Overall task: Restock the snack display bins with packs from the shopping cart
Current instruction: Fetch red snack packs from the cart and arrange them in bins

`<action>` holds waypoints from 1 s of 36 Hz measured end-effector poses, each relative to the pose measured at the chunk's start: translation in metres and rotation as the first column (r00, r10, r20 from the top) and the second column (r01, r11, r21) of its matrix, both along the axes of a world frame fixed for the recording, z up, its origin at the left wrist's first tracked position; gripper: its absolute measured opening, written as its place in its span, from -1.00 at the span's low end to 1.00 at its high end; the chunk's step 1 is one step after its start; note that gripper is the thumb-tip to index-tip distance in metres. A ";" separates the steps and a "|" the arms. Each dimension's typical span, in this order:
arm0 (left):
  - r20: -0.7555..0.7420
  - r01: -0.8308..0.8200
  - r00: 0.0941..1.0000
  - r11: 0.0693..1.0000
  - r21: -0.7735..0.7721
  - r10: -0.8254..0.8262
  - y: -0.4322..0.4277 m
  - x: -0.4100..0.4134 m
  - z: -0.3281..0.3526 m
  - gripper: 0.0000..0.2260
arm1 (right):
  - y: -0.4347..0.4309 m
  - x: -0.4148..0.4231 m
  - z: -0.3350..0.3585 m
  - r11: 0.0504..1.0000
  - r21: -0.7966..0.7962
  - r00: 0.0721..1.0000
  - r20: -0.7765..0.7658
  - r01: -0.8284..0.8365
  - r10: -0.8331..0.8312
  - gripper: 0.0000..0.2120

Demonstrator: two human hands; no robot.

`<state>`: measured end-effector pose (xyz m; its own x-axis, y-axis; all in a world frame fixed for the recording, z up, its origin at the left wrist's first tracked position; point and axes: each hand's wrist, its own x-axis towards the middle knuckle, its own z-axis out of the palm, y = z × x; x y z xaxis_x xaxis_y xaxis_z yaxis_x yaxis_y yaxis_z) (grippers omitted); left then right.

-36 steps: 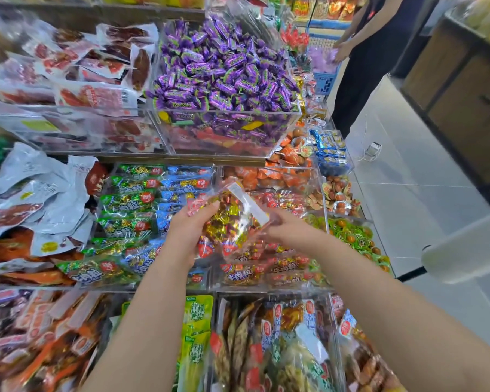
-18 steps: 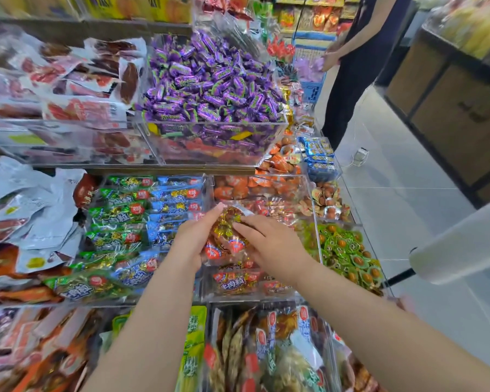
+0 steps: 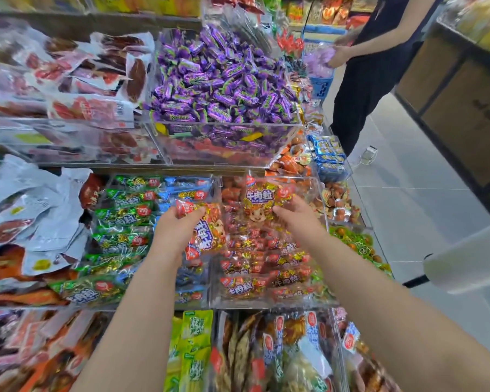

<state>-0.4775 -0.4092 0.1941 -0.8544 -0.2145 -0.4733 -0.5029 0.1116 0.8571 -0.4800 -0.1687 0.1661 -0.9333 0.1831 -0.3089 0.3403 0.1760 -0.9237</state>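
Two orange-red snack packs are held up over the clear bin (image 3: 269, 302) of red and gold packs, the middle bin on the lower tier of the display. The left hand (image 3: 178, 230) grasps the tilted pack (image 3: 210, 236), thumb on top and fingers curled beneath, and holds it on end over the bin's left wall with its print running sideways. The right hand (image 3: 297, 219) grips the cartoon-face pack (image 3: 259, 199) by its lower right edge and holds it upright above the back half of the bin, printed side toward the wearer. The two packs are just beside each other; I cannot tell whether they touch. Inside the bin, more packs of the same kind lie flat in rows. Just left of the bin, sharing its wall, is a compartment of green and blue packs (image 3: 130, 219), and further left lie crumpled white pouches (image 3: 40, 216). Behind and above the bin, on the upper tier, a clear box is heaped with purple-wrapped sweets (image 3: 224, 83). In front of the bin, nearer the wearer, stand yellow-green packs (image 3: 195, 343). To the right of the bin a white roll (image 3: 470, 258) juts in. Well beyond the bin, far to the right, a second person (image 3: 374, 80) in dark clothes stands on the pale tiled floor (image 3: 408, 207) beside a blue basket (image 3: 320, 87).
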 end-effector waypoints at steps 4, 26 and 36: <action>0.007 0.023 1.000 1.000 0.004 -0.023 0.002 -0.001 -0.002 -0.55 | -0.005 -0.026 -0.005 0.999 0.005 0.998 0.055 -0.040 0.040 -0.57; 0.088 0.078 0.993 0.997 0.023 -0.080 0.002 -0.007 -0.020 -0.84 | -0.051 -0.075 -0.049 0.934 0.047 0.932 -0.105 0.354 -0.348 -0.86; 0.071 0.083 0.994 0.996 0.038 -0.085 0.000 -0.008 -0.025 -0.89 | -0.040 -0.078 -0.059 0.929 0.116 0.935 -0.092 0.351 -0.341 -0.83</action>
<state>-0.4858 -0.4095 0.1689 -0.8316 -0.1257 -0.5409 -0.5543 0.1271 0.8226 -0.5583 -0.2089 0.1068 -0.8230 0.5323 -0.1986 0.3377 0.1773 -0.9244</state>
